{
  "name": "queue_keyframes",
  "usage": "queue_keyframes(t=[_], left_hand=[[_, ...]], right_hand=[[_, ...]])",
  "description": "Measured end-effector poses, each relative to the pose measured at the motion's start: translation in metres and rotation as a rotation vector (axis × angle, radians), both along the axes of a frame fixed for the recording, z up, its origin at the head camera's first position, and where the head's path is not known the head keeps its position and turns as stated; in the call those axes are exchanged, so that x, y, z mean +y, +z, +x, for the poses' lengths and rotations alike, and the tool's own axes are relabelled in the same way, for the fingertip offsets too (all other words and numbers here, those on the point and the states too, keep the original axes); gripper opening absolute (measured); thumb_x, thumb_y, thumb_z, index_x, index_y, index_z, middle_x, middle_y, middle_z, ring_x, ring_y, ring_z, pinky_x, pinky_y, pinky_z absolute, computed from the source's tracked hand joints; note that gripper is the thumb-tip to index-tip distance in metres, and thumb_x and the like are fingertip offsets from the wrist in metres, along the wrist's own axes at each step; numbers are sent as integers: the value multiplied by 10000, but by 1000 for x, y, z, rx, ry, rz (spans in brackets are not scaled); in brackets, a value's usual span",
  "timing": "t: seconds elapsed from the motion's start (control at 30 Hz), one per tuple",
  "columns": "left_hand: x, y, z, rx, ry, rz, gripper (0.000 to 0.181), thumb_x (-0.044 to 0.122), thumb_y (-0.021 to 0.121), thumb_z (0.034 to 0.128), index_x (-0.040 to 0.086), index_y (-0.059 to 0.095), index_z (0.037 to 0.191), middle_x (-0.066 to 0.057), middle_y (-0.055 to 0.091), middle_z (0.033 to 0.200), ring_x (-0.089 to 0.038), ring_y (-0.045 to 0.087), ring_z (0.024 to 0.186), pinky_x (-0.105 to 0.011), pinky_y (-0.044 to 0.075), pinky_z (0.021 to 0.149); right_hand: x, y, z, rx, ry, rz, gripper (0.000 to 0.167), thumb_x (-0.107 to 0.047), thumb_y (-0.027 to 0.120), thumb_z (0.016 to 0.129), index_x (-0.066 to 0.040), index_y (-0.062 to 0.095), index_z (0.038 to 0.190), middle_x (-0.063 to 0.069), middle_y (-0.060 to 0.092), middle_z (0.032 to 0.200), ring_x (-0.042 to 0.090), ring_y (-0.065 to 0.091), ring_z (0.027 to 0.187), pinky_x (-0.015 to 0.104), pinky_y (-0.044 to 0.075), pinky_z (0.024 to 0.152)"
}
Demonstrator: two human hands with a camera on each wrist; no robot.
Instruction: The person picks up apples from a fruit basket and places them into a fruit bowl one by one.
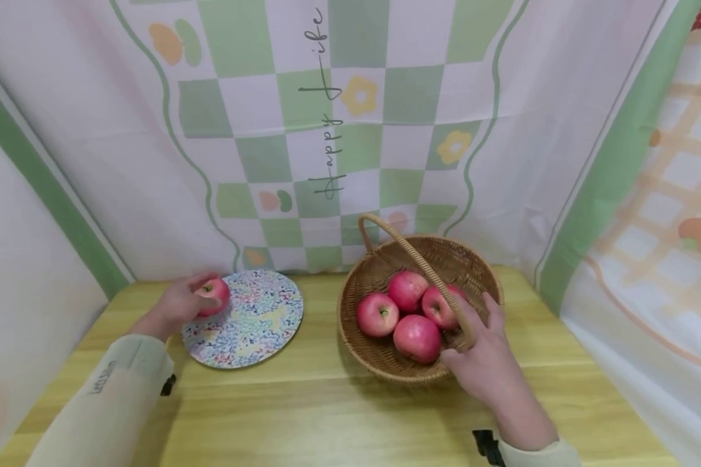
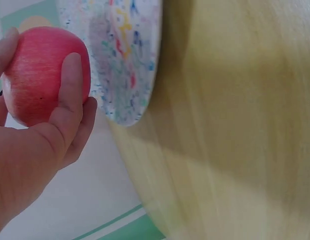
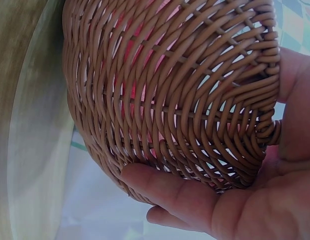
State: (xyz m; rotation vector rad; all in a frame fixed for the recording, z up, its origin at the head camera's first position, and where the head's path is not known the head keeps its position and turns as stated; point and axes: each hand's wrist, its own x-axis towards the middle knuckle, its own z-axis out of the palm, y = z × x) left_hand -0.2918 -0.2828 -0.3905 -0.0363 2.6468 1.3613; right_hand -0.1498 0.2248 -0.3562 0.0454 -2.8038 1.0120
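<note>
In the head view my left hand (image 1: pixel 181 303) holds a red apple (image 1: pixel 213 297) at the left edge of a round speckled plate (image 1: pixel 280 318). The left wrist view shows thumb and fingers curled round this apple (image 2: pixel 45 75), over the plate (image 2: pixel 127 95). On the right, my right hand (image 1: pixel 491 363) grips a brown wicker basket (image 1: pixel 350 344) by its rim, near the foot of the arched handle (image 1: pixel 411 250). One digit lies along the woven outer wall (image 3: pixel 195 110) in the right wrist view. Several red apples (image 1: pixel 417 338) lie inside the basket.
Plate and basket stand apart on a light wooden table (image 1: pixel 280 415). A green-and-white checked cloth (image 1: pixel 309 130) hangs behind the table's back edge. More cloth (image 1: pixel 631 272) hangs on the right side and on the left.
</note>
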Motion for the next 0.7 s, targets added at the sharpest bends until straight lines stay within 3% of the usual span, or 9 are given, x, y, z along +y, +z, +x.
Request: queue_keyframes(t=[0.1, 0.33, 0.53, 0.7], left_hand=[[-1, -4, -2, 1, 14, -25, 798, 175, 737, 878, 132, 330, 1564, -223, 215, 1598, -497, 206, 1405, -658, 220, 1089], [1, -10, -5, -59, 77, 24, 847, 226, 751, 871, 203, 293, 1582, -168, 161, 1629, -483, 125, 1439, -682, 165, 1093], [8, -11, -6, -31, 124, 92, 868, 155, 725, 896, 154, 213, 1597, -194, 180, 1617, -470, 218, 1418, -583, 277, 1107], [13, -11, -6, 29, 107, 102, 899, 113, 705, 919, 108, 125, 1605, -250, 263, 1570, -462, 363, 1349, -516, 470, 978]], right_hand=[[-1, 1, 1, 3, 4, -4, 988, -40, 706, 729, -156, 248, 1596, 222, -147, 1608, 640, 243, 1307, 713, 344, 977], [-2, 0, 2, 19, 0, 21, 985, -48, 712, 723, -124, 252, 1591, 239, -92, 1610, 622, 200, 1337, 726, 308, 995], [-2, 0, 1, 34, -3, 31, 991, -49, 706, 716, -129, 249, 1592, 237, -77, 1611, 622, 219, 1329, 723, 310, 997], [-3, 1, 2, 19, -8, 34, 999, -43, 696, 718, -135, 232, 1597, 224, -85, 1616, 614, 212, 1338, 719, 307, 1003]])
